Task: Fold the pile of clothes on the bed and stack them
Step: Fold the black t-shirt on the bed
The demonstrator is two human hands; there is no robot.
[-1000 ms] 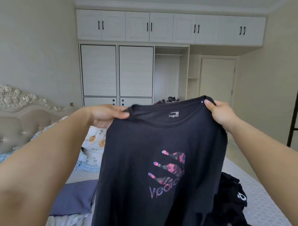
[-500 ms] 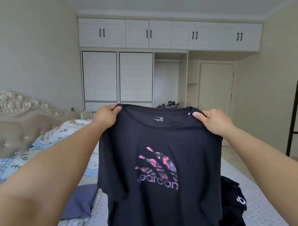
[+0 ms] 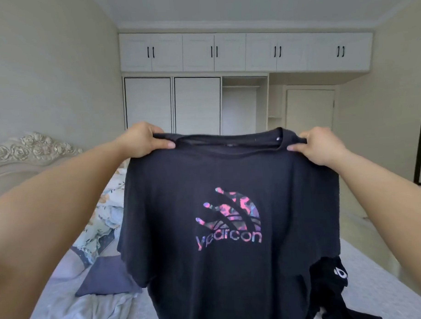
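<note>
Above, the limp, light navy cotton T-shirt with a pink printed logo (image 3: 221,230) hangs at 12 o'clock over the bed (image 3: 376,284), left hand (image 3: 142,141) and right hand (image 3: 320,143) pinching its shoulders, the sensible hold.

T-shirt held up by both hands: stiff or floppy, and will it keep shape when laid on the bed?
Likely floppy: the T-shirt hangs limp from the left hand and right hand, sagging between them. Probably light, since pinches at the shoulders carry it. It will likely crumple on the bed unless spread out.
</note>
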